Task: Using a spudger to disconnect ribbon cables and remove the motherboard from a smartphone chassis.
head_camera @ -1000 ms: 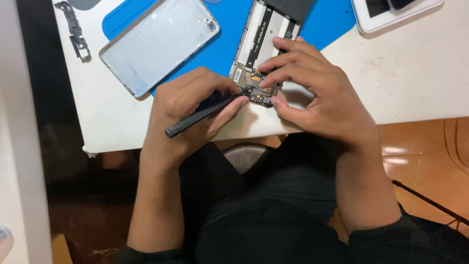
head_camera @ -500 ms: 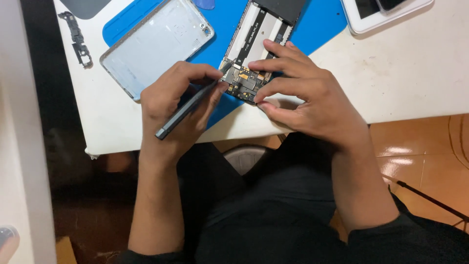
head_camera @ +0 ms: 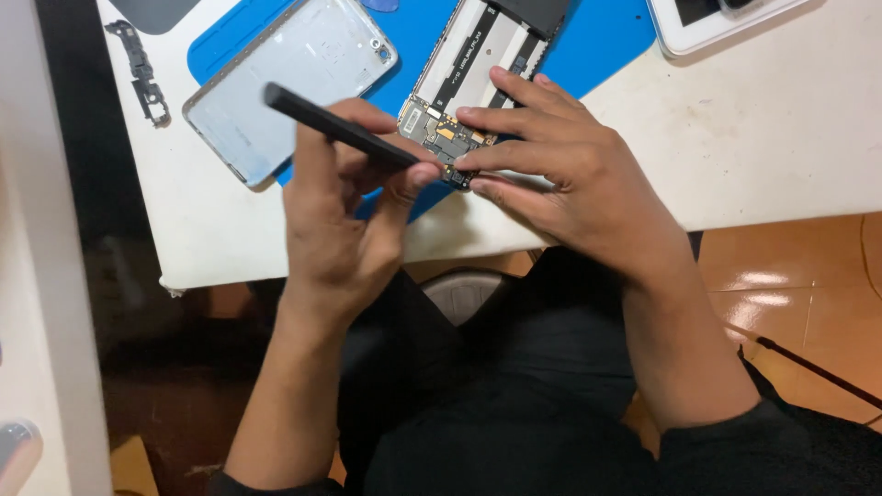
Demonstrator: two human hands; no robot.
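An opened phone (head_camera: 473, 69) lies on a blue mat (head_camera: 606, 41) with its circuit board (head_camera: 439, 133) exposed at the near end. My right hand (head_camera: 560, 179) rests on the phone, fingertips pressing on the board's near edge. My left hand (head_camera: 340, 220) holds a black pry tool (head_camera: 335, 126) between thumb and fingers; the tool lies tilted, its far end pointing up-left over the silver back cover (head_camera: 289, 78), its near end close to the board.
The white table's (head_camera: 781, 147) near edge runs just below my hands. A black bracket part (head_camera: 142, 73) lies at the far left. A white device (head_camera: 726, 18) sits at the top right. An orange floor shows to the right.
My left hand has turned the pry tool over: its free end, which pointed down-left toward me, now points up-left over the back cover. The right hand stays on the board.
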